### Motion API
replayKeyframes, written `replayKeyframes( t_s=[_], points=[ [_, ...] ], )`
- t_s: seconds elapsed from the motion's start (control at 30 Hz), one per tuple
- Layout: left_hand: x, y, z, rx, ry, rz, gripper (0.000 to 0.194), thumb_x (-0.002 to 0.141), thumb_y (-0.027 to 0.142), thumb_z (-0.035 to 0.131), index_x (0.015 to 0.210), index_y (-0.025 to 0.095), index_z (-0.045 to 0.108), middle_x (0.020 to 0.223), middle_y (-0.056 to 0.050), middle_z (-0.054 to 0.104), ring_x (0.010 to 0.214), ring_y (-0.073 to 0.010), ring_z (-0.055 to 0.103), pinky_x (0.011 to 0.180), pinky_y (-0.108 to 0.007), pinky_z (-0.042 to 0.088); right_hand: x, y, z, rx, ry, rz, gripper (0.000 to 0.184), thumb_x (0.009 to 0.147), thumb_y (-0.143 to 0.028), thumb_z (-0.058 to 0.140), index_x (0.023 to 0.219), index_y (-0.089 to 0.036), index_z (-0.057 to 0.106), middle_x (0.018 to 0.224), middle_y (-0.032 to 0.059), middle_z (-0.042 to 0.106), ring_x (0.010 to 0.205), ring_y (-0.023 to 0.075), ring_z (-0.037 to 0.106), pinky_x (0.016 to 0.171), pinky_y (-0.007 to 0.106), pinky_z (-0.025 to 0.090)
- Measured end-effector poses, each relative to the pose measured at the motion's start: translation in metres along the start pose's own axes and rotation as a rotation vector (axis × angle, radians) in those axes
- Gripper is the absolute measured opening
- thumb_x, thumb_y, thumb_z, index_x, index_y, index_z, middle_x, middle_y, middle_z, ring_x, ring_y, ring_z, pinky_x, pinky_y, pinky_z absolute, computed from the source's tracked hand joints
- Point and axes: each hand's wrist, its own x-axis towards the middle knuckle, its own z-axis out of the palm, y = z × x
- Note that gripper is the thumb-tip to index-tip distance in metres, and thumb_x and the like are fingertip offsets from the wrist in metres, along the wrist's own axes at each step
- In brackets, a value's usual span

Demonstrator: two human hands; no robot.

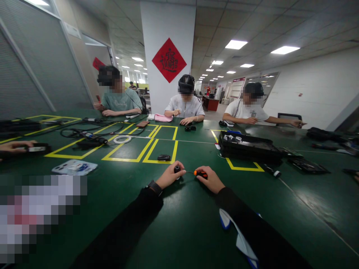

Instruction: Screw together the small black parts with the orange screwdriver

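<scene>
My left hand is closed around a small black rounded part, low over the green table. In my right hand is a screwdriver with an orange and black handle, lying sideways. Its thin shaft points left and reaches my left fingers at the black part. Whether the tip sits in a screw cannot be seen. Just beyond my left hand, a black cylindrical piece lies inside a yellow taped outline.
The green table carries cables at left, a patterned phone case, a white cable coil and a black tray at right. Three people sit across; another person's hand holds a black device at far left.
</scene>
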Motion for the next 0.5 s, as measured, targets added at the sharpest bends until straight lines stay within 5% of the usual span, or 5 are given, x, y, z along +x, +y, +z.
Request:
replayKeyframes(
  t_s=[0.5],
  points=[
    [0.001, 0.0003, -0.0019, 0.05, 0.012, 0.013, 0.023, 0.071, 0.036, 0.057, 0.083, 0.018, 0.053, 0.08, 0.0, 0.055, 0.074, -0.0126, 0.051, 0.072, -0.026, 0.041, 0.0003, 0.0031, 0.0, -0.019, -0.001, 0.038, 0.017, 0.078, -0.02, 0.048, 0.092, -0.019, 0.057, 0.089, 0.0038, 0.056, 0.085, 0.0162, 0.049, 0.079, 0.031, 0.038]
  ],
)
